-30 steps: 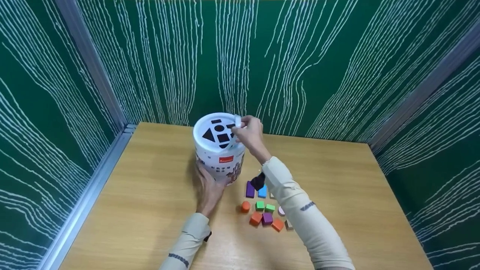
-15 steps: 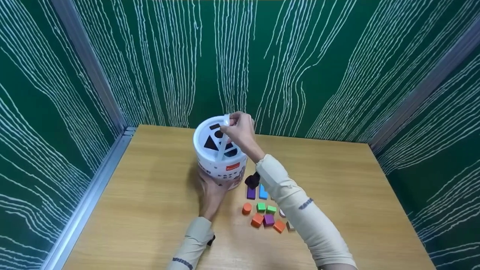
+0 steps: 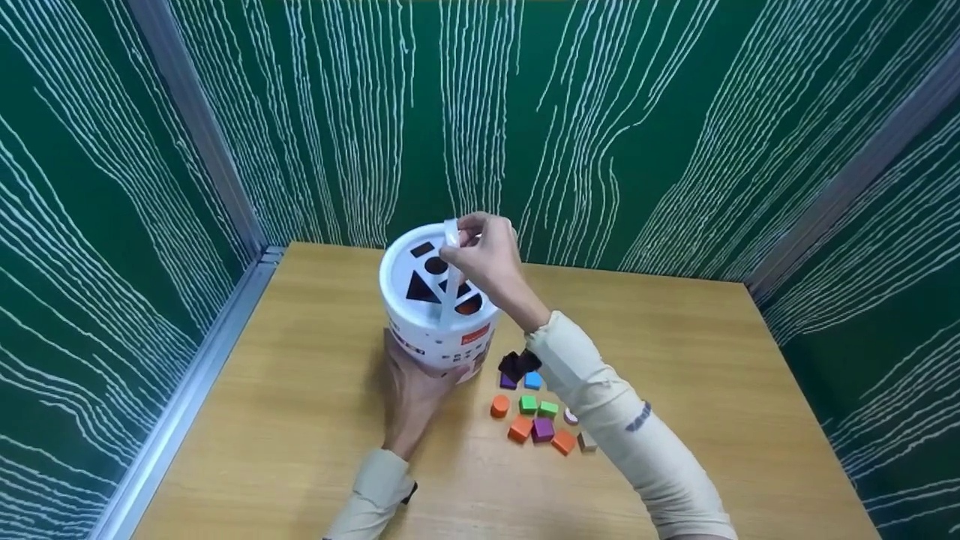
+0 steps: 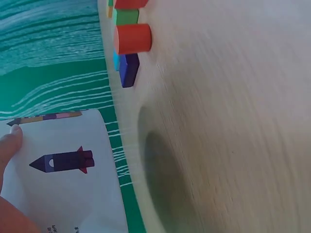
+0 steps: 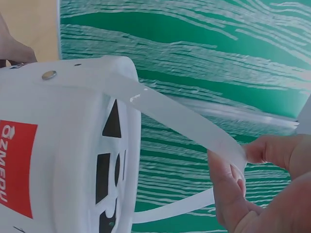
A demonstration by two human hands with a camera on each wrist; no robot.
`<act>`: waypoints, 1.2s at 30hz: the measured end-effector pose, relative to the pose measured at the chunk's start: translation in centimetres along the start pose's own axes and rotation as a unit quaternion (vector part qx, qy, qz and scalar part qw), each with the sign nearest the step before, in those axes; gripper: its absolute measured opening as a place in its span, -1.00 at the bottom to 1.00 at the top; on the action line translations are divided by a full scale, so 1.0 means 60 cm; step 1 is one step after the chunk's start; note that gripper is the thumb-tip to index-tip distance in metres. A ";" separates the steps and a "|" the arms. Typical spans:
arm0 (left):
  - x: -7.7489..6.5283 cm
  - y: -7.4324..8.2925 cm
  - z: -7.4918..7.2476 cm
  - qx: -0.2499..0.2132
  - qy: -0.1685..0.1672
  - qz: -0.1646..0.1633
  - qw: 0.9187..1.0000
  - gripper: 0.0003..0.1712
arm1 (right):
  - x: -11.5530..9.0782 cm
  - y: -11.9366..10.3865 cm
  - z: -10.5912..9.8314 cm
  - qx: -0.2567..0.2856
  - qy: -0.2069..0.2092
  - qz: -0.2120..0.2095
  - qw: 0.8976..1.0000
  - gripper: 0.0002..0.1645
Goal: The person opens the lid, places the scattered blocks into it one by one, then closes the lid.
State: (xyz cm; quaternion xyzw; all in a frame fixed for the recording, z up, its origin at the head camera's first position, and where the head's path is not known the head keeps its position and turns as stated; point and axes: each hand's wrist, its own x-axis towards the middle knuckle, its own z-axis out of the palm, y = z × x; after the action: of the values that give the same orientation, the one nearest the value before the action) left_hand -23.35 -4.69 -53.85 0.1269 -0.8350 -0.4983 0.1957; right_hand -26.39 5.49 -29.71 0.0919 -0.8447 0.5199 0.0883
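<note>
A white lidded bucket (image 3: 442, 337) carries printed pictures and a red label, and its lid (image 3: 401, 300) has several shaped holes. My left hand (image 3: 416, 386) grips the bucket low on its near side; in the left wrist view the thumb lies on the printed wall. My right hand (image 3: 487, 255) pinches the white strap handle (image 5: 184, 119), which stands raised over the lid. A strip of green wall shows between the bucket and the tabletop in the left wrist view, so the bucket appears held off the table. My left fingers behind the bucket are hidden.
Several coloured blocks lie right of the bucket on the wooden table (image 3: 660, 360), among them an orange cylinder (image 3: 499, 406), a green block (image 3: 528, 404) and a purple block (image 3: 542, 430). My right forearm covers part of that group. Green walls (image 3: 555, 150) surround the table.
The handle has swung leftward from the lid's right edge to over its middle, my right hand moving with it. The bucket has turned and shifted slightly in my left hand's grip.
</note>
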 end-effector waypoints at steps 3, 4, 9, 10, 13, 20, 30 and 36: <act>-0.021 0.000 -0.019 -0.007 -0.004 0.014 1.000 0.47 | -0.019 -0.008 -0.005 0.004 -0.005 -0.006 1.000 -0.64; -0.029 0.000 -0.025 -0.011 -0.005 0.018 1.000 0.49 | -0.026 -0.010 -0.006 0.007 -0.006 -0.009 1.000 -0.64; -0.064 -0.002 -0.055 -0.036 -0.005 0.040 0.999 0.52 | -0.070 -0.025 -0.015 0.033 -0.022 -0.016 0.999 -0.63; -0.070 -0.002 -0.061 -0.039 -0.004 0.045 0.998 0.52 | -0.079 -0.028 -0.016 0.043 -0.028 -0.016 0.999 -0.63; -0.092 0.000 -0.081 -0.049 -0.005 0.049 0.998 0.54 | -0.106 -0.036 -0.019 0.059 -0.046 -0.021 0.997 -0.63; -0.152 0.004 -0.131 -0.008 -0.011 0.011 1.000 0.55 | -0.166 -0.043 -0.024 0.080 -0.093 -0.013 0.992 -0.60; -0.235 -0.012 -0.161 0.019 -0.030 -0.090 0.995 0.54 | -0.235 -0.025 -0.012 0.112 -0.148 0.030 0.982 -0.60; -0.258 -0.028 -0.172 0.012 -0.041 -0.084 0.996 0.51 | -0.256 -0.016 0.001 0.125 -0.152 0.061 0.978 -0.58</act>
State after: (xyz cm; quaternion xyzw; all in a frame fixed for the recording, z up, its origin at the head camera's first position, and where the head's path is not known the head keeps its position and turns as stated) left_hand -4.84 -7.23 -54.04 0.1788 -0.8345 -0.5078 0.1174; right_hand -11.32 5.98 -32.68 0.1291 -0.7803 0.6059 -0.0855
